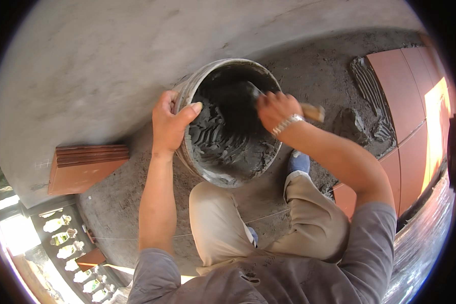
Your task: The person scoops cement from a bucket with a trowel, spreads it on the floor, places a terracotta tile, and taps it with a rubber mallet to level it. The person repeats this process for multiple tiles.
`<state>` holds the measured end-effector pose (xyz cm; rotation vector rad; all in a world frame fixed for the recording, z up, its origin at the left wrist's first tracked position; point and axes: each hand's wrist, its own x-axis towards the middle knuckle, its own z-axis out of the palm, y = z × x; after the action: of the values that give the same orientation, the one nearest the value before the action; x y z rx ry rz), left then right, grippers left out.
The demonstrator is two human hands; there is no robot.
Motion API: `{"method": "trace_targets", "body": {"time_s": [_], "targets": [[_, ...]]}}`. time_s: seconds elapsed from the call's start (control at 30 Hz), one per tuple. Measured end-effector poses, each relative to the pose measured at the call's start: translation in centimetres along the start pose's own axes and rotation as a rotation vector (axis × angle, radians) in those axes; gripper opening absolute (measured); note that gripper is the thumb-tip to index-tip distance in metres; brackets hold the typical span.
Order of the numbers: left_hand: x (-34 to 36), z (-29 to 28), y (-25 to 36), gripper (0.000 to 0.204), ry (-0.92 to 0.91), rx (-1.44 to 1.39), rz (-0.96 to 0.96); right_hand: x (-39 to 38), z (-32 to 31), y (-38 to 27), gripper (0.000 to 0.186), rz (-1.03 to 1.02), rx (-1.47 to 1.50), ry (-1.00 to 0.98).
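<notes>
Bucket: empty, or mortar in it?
Not empty: gray mortar lies in the bucket, its ridged surface plain to see. How full: cannot tell, part of the inside is in deep shadow.

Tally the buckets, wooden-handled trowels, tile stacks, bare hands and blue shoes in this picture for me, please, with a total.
Bucket: 1
Wooden-handled trowel: 1
Stack of reddish-brown tiles: 1
Bare hands: 2 (left hand gripping the bucket's rim, right hand holding the trowel)
Blue shoes: 2
Total: 7
</notes>
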<state>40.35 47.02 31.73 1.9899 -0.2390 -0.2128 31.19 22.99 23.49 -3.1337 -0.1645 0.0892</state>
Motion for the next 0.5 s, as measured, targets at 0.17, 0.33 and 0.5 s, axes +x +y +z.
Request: {"method": "trace_targets", "body": {"time_s": [0.17,0.33,0.5], "targets": [[-0.2,0.3,0.0,0.037,-0.021,-0.058,0.005,8.4,6.0,-6.8,0.025,0.015,-0.064,0.033],[-0.5,-0.5,-0.7,0.038,-0.020,-0.044,-0.014,8.7,9.9,-9.3,0.027,0.011,-0.088,-0.019],[-0.7,-0.5,-0.7,0.038,-0.004,-0.029,0.010,5.3,10.7,-11.2,0.028,-0.015,-0.044,-0.141]]}}
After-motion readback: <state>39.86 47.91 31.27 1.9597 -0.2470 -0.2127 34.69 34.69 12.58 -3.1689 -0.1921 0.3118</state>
